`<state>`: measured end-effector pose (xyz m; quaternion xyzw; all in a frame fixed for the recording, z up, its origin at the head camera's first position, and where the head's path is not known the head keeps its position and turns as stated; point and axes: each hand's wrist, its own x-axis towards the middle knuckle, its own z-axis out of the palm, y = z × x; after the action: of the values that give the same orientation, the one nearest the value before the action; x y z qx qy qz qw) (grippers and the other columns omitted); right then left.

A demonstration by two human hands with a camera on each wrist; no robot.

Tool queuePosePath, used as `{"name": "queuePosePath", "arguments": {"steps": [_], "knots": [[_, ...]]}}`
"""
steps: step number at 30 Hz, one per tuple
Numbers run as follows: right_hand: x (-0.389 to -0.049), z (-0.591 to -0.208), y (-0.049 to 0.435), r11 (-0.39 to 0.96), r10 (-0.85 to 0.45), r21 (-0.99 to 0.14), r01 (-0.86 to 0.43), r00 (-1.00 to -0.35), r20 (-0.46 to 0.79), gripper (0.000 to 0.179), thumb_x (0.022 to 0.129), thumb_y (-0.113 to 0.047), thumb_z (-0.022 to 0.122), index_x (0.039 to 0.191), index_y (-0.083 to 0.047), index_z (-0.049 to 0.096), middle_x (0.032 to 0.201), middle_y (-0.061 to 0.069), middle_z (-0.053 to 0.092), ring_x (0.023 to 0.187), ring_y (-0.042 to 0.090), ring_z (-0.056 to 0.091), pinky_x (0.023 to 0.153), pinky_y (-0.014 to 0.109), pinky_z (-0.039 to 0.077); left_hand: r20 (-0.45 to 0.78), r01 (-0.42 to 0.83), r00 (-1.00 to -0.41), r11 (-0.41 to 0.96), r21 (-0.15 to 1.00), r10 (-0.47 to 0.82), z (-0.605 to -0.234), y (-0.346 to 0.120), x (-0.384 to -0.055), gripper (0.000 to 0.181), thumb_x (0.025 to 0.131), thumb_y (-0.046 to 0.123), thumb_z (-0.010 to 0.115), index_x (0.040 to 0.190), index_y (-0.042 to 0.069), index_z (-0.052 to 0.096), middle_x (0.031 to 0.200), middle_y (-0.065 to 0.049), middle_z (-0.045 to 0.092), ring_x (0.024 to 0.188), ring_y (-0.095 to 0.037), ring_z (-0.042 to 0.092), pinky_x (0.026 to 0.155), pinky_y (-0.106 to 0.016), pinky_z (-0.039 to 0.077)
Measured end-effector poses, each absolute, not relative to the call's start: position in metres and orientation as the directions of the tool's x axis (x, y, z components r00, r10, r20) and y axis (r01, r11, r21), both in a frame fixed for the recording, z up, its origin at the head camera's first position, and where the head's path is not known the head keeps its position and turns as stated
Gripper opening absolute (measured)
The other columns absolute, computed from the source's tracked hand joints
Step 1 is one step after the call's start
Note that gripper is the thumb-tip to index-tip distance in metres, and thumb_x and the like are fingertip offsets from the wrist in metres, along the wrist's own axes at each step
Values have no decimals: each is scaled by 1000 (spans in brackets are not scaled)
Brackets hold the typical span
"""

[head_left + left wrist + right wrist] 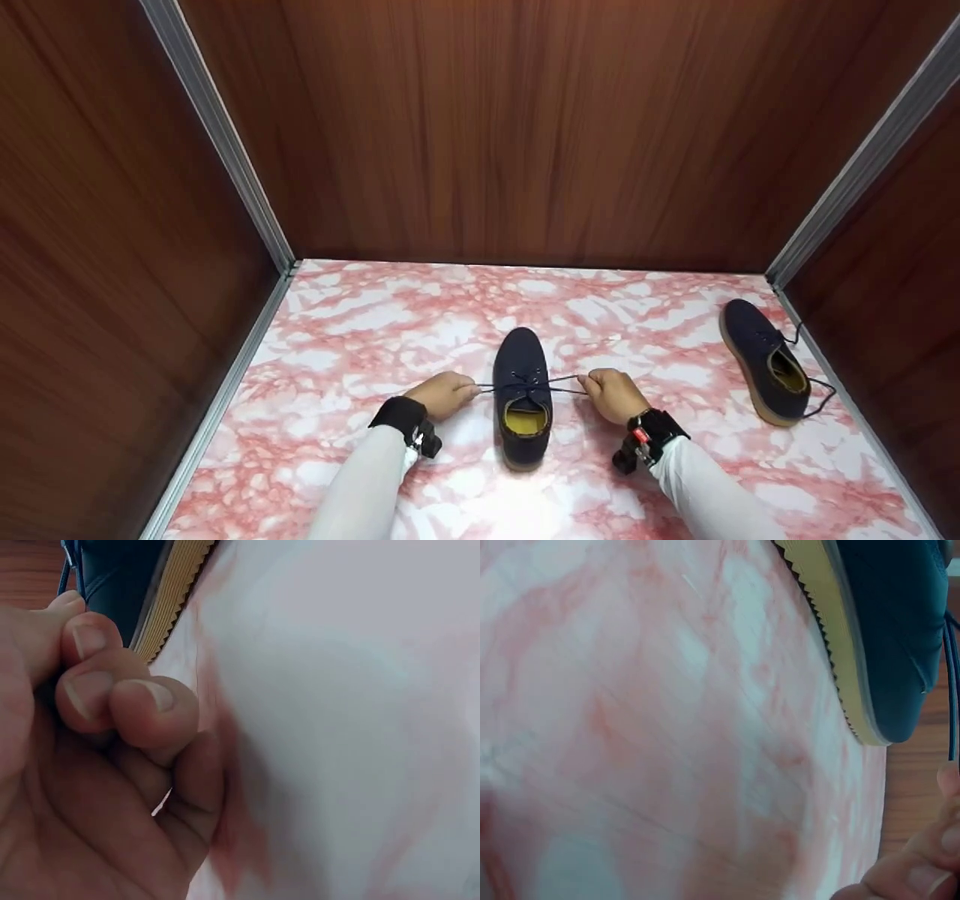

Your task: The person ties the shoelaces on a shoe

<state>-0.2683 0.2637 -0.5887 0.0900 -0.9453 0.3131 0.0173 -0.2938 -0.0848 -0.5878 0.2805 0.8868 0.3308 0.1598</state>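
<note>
A navy shoe with a tan sole and yellow lining stands on the pink marbled surface, toe pointing away. Its dark laces run out tight to both sides. My left hand pinches the left lace end just left of the shoe; in the left wrist view the fingers are curled tight beside the shoe's sole. My right hand pinches the right lace end on the other side. The right wrist view shows the shoe, a lace and only fingertips.
A second navy shoe lies at the far right, laces loose, close to the right wall. Wood-grain walls with metal corner strips close in the surface on three sides.
</note>
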Motion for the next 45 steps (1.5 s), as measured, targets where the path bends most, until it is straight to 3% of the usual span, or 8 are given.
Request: {"name": "queuePosePath", "arguments": {"steps": [7,25,38,45], "knots": [[-268,-601,270,741,-95,-669,-57,-995,-20,48,107,-26,58,63,-9,50,59,-6,43,61,11,46,62,26,37,-130,373,-783,626,685,609,-593,-78,-293,41,111,29,46,83,4,62,66,10,46,63,-6,45,68,-23,40],[-262,-607,257,703,-16,-711,-4,-1000,-11,50,107,-29,59,61,-14,45,59,-5,40,58,11,39,59,25,32,-65,219,-904,586,780,424,-609,-68,-283,41,109,30,51,71,14,52,70,7,44,66,-10,44,68,-26,37],[-257,-607,253,639,6,-768,47,-998,-56,51,108,-36,56,63,-17,45,58,-7,40,57,11,38,58,26,32,-99,126,-921,526,841,378,-611,-69,-277,43,110,35,50,81,5,62,73,7,49,67,-11,46,68,-26,39],[-256,-608,252,606,46,-791,83,-997,-69,52,108,-42,54,64,-16,46,60,-5,40,58,13,38,58,26,32,-77,89,-941,462,882,328,-613,-70,-274,42,109,39,53,87,6,64,75,6,54,68,-11,50,67,-25,41]]}}
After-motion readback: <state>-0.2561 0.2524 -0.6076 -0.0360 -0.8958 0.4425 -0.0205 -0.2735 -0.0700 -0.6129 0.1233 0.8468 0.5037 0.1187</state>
